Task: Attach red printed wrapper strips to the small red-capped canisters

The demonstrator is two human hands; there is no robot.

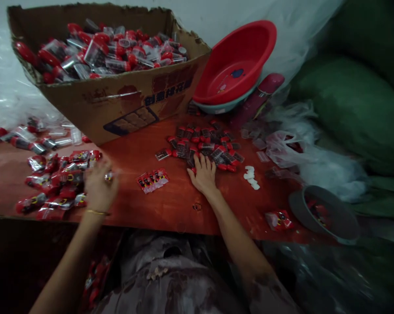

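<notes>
On the red table, right hand laid flat, fingers spread on the capped-tube pile, left hand blurred, grip indiscernible, beside red packets near the front edge, bare wood between.

I see a pile of small clear plastic tubes with red caps lying flat on the red table, pointing every which way. My right hand rests palm down on the near edge of that pile. To the left lies a heap of shiny red packets, all jumbled. My left hand is at the right edge of this heap, blurred, pinching something small I cannot make out.
</notes>
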